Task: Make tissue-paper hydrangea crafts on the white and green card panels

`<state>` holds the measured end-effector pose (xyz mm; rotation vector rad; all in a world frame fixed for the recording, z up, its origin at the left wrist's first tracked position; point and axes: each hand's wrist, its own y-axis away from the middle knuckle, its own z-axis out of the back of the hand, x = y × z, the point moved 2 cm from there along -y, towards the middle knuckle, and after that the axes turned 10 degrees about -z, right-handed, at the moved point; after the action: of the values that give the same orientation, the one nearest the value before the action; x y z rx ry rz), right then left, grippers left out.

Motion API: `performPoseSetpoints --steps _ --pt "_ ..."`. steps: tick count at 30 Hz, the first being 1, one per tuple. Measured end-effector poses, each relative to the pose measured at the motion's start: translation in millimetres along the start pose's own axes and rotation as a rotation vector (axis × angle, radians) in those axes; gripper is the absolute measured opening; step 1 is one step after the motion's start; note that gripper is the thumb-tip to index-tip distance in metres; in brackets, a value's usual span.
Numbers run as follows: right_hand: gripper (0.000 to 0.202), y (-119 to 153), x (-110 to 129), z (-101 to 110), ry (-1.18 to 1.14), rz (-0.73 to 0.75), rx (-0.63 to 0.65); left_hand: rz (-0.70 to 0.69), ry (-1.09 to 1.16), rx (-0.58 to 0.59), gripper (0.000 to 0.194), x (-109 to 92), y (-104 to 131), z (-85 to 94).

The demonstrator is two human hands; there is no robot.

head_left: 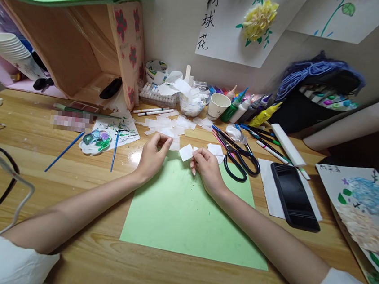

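My right hand [207,168] pinches a small white paper square [185,152] by its right corner, above the far part of a green paper sheet [188,218]. Left of it, my left hand [154,157] is curled with thumb and forefinger tips together; whether anything is between them I cannot make out. Just beyond my left fingertips lie loose white paper pieces [177,125]. More white paper pieces [216,151] sit right of my right hand, beside black-handled scissors [238,155].
Behind stand a bowl of paper scraps [192,102], a paper cup [218,106] and paint bottles [238,111]. A phone [295,196] lies right, with a flower picture [365,210] beyond. Paintbrushes [63,152] and a cardboard box [127,54] are left.
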<state>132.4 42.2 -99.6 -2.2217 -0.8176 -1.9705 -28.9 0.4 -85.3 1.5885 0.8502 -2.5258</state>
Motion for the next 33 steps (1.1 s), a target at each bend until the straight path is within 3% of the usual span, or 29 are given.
performPoseSetpoints --steps 5,8,10,12,15,33 --pt "0.020 2 3 -1 0.004 -0.013 0.020 0.089 -0.180 -0.138 0.010 11 -4 6.7" --pt "0.023 3 5 -3 0.036 -0.020 0.021 -0.073 -0.315 -0.219 0.017 1 -3 9.1" --pt "0.024 3 7 -3 0.061 -0.022 0.029 -0.241 -0.348 -0.131 0.017 -11 0 6.4" --pt "0.025 3 8 -4 0.084 -0.019 0.053 -0.374 -0.338 0.065 0.008 -22 4 0.9" --pt "0.026 3 8 -4 0.115 -0.016 0.096 -0.440 -0.331 0.243 0.006 -29 10 -4.4" --pt "0.023 5 14 -4 0.222 -0.014 0.150 -0.412 -0.334 0.191 0.006 -27 13 -3.0"
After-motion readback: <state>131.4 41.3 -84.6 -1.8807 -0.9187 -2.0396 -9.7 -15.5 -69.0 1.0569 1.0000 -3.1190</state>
